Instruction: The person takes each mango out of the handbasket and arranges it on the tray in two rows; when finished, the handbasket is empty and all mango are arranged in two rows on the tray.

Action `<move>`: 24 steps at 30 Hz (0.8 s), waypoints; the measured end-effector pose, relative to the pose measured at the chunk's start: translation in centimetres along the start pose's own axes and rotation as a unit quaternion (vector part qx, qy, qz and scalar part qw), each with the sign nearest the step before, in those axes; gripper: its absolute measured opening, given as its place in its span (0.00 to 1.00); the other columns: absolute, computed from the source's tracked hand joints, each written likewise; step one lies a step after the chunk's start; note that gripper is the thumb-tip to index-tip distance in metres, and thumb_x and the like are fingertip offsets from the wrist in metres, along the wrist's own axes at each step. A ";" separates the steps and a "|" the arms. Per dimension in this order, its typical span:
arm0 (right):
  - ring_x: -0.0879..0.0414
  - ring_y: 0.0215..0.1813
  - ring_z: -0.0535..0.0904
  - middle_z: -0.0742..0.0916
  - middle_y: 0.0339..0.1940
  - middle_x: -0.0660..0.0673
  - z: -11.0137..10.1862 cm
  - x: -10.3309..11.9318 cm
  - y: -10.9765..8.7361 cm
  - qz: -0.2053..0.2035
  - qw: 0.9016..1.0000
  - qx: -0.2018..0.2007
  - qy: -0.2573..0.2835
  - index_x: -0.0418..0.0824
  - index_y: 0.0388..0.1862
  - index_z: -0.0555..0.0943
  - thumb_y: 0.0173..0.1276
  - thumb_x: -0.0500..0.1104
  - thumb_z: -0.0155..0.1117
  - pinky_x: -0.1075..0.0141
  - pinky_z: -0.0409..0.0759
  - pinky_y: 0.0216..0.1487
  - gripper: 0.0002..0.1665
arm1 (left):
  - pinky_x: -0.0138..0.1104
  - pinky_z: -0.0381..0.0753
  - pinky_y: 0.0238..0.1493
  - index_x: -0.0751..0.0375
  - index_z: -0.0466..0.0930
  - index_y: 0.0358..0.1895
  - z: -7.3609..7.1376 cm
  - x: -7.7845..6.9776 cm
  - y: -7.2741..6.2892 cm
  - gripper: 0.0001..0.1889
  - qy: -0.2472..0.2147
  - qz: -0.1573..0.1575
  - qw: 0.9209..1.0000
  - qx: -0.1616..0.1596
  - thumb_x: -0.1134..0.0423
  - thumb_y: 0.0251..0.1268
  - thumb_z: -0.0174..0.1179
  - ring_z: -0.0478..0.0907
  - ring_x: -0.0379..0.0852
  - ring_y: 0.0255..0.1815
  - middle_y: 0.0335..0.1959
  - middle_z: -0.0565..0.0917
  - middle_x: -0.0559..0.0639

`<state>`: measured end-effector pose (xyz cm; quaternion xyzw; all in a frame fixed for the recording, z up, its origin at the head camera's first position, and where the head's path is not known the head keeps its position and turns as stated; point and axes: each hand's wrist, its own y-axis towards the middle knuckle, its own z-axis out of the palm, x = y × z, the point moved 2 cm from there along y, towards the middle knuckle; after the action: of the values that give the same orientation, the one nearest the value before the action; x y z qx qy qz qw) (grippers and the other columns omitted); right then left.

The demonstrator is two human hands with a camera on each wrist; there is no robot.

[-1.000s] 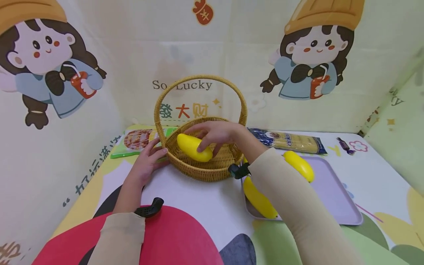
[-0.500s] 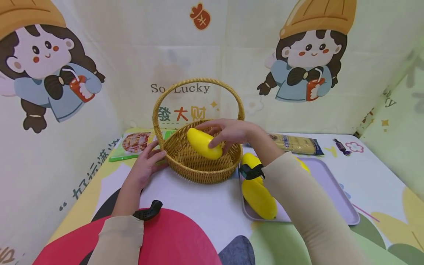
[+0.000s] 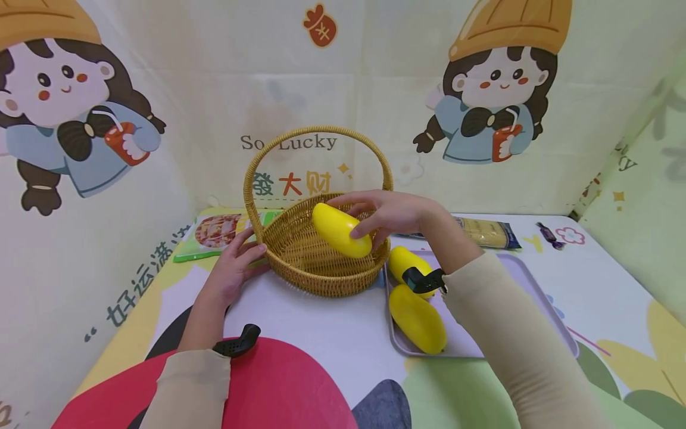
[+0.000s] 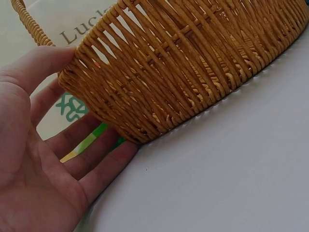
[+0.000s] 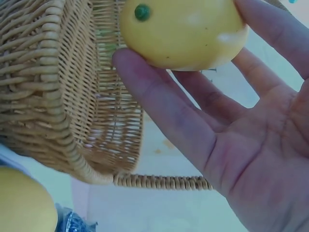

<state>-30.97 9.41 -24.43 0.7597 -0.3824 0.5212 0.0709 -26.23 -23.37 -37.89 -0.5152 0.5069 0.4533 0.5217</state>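
My right hand (image 3: 393,215) pinches a yellow mango (image 3: 342,230) between thumb and fingers, above the right part of a wicker basket (image 3: 327,277). A green stem end (image 5: 142,12) shows on that mango in the right wrist view. No other fruit shows in the basket. At the basket's left side rests my left hand (image 3: 237,268), its thumb at the rim and its relaxed fingers against the outer wall, as the left wrist view shows. Two more mangoes (image 3: 418,319) lie at the left end of a light purple tray (image 3: 466,345), one partly behind the wrist camera.
A green food packet (image 3: 209,235) lies flat at the back left, behind my left hand. At the back right lie a pasta bag (image 3: 485,232), partly behind my right arm, and a wrapped candy (image 3: 550,236). A printed cloth backdrop (image 3: 364,89) rises behind the table.
My right hand has lifted the mango from low inside the basket and moved it to the right, with the forearm following. The left hand has stayed at the basket's side.
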 end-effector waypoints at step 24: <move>0.41 0.67 0.75 0.74 0.72 0.43 -0.1 -1.7 -5.3 -0.043 0.999 0.015 -0.014 0.60 0.81 0.65 0.67 0.43 0.68 0.49 0.88 0.56 0.45 | 0.41 0.80 0.68 0.43 0.49 0.85 0.1 -0.2 -0.2 0.37 0.007 -0.004 1.000 -0.003 0.51 0.80 0.56 0.73 0.42 0.65 0.80 0.62 0.61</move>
<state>-27.88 14.01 -24.32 0.7834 -0.3425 0.5130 0.0767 -26.04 -23.28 -37.63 -0.5216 0.5074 0.4493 0.5184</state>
